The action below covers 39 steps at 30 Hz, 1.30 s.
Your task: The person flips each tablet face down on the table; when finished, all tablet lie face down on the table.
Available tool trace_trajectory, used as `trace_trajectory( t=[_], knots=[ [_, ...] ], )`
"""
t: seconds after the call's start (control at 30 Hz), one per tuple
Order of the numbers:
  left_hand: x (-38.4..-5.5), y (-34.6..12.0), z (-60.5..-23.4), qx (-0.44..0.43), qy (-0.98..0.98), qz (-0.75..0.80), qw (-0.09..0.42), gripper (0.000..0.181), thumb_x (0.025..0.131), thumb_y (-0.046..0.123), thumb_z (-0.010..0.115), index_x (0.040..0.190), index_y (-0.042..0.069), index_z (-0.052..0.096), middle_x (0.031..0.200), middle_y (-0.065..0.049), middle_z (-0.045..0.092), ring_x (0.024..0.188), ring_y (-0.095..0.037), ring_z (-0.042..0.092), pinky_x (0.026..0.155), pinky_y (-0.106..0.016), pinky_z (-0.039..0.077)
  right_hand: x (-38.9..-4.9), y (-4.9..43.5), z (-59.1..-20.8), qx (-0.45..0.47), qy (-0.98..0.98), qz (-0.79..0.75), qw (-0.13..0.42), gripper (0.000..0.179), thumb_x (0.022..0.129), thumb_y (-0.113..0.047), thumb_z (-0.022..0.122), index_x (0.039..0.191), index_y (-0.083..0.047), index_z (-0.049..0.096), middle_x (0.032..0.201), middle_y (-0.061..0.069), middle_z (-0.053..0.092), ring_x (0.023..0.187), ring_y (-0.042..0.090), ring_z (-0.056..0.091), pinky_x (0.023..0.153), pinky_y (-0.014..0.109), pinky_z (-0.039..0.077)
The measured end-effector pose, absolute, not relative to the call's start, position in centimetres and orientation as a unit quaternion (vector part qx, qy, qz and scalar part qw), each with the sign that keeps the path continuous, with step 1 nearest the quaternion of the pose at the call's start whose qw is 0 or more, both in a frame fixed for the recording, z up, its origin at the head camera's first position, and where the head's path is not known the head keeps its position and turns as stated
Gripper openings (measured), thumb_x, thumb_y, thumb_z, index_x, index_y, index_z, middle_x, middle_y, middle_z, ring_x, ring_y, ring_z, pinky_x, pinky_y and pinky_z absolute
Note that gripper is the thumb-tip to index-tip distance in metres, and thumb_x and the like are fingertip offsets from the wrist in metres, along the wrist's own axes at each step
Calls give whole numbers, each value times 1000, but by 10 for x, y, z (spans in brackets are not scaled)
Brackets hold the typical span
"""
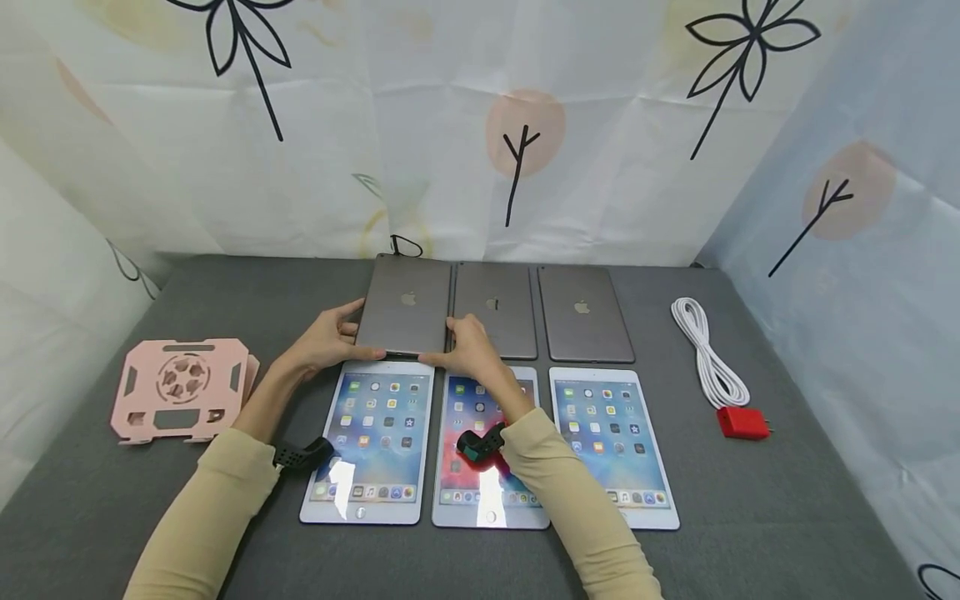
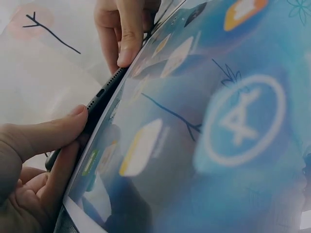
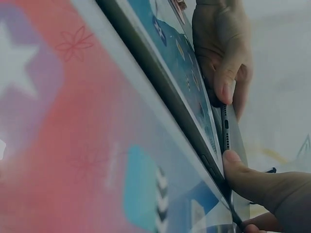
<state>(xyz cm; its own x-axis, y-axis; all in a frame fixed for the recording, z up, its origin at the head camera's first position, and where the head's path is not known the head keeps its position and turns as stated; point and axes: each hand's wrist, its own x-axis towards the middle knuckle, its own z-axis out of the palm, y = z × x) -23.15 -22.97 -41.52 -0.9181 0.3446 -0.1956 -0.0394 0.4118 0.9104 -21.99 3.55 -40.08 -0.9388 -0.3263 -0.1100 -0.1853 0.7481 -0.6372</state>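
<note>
A dark grey tablet [image 1: 405,304], its apple-marked back facing up, lies at the left end of the back row. At its near left corner my left hand [image 1: 327,337] grips it, thumb along the near edge and fingers at the side. My right hand [image 1: 471,350] holds the near right corner in the same way. Both wrist views show the thin tablet edge [image 2: 101,92] with its charging port and speaker holes between the two thumbs. Just in front of that edge is a white-framed tablet [image 1: 378,442] with its screen lit.
To the right in the back row lie two more grey tablets [image 1: 498,321]. Two other lit white tablets [image 1: 611,450] complete the front row. A pink stand [image 1: 180,387] sits at left; a coiled white cable [image 1: 708,350] and red charger [image 1: 742,423] are at right.
</note>
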Motion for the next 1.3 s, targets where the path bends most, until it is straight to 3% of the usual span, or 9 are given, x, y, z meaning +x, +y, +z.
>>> trace_trajectory(
  t=[0.07, 0.1, 0.17, 0.23, 0.53, 0.8, 1.3],
  knots=[
    [-233, -230, -415, 97, 837, 513, 166, 113, 84, 14, 84, 164, 3, 6, 93, -16, 76, 75, -10, 72, 70, -23, 55, -220, 35, -401, -138, 929, -327, 104, 84, 88, -37, 81, 149, 8, 46, 139, 28, 55, 125, 33, 51, 106, 44, 47],
    [-234, -230, -415, 101, 845, 501, 157, 112, 83, 16, 86, 164, 2, 9, 79, -7, 72, 64, -4, 63, 67, -21, 52, -220, 35, -400, -138, 929, -327, 102, 83, 88, -37, 81, 148, 8, 46, 138, 28, 55, 123, 32, 51, 104, 44, 48],
    [-236, -230, -415, 110, 860, 478, 139, 111, 81, 20, 88, 163, 1, 15, 61, 8, 54, 52, 0, 44, 63, -21, 45, -220, 35, -400, -142, 931, -321, 96, 80, 89, -37, 80, 146, 9, 49, 135, 28, 57, 120, 32, 53, 102, 44, 49],
    [-238, -231, -415, 118, 875, 453, 123, 110, 80, 22, 89, 162, -1, 20, 54, 9, 38, 48, -3, 30, 61, -23, 39, -219, 34, -400, -147, 933, -315, 91, 78, 90, -37, 79, 145, 9, 50, 133, 28, 57, 117, 33, 54, 101, 44, 50],
    [-240, -230, -409, 147, 916, 353, 120, 108, 81, 35, 87, 158, -8, 24, 50, 10, 40, 47, -4, 30, 57, -25, 36, -219, 35, -401, -149, 935, -308, 89, 80, 91, -38, 78, 148, 9, 47, 135, 28, 56, 114, 32, 54, 99, 43, 51],
    [-241, -230, -411, 145, 916, 351, 130, 106, 81, 30, 87, 156, -12, 26, 49, 10, 34, 48, -4, 25, 56, -25, 31, -220, 34, -400, -145, 932, -317, 97, 82, 90, -36, 79, 149, 9, 45, 139, 30, 53, 116, 33, 54, 96, 43, 51],
    [-241, -236, -421, 153, 894, 407, 113, 104, 80, 26, 89, 156, -10, 28, 51, 11, 36, 48, -3, 29, 77, -23, 42, -219, 28, -402, -141, 944, -292, 66, 79, 89, -41, 79, 146, 5, 51, 134, 28, 58, 114, 33, 58, 100, 46, 50]
  ],
)
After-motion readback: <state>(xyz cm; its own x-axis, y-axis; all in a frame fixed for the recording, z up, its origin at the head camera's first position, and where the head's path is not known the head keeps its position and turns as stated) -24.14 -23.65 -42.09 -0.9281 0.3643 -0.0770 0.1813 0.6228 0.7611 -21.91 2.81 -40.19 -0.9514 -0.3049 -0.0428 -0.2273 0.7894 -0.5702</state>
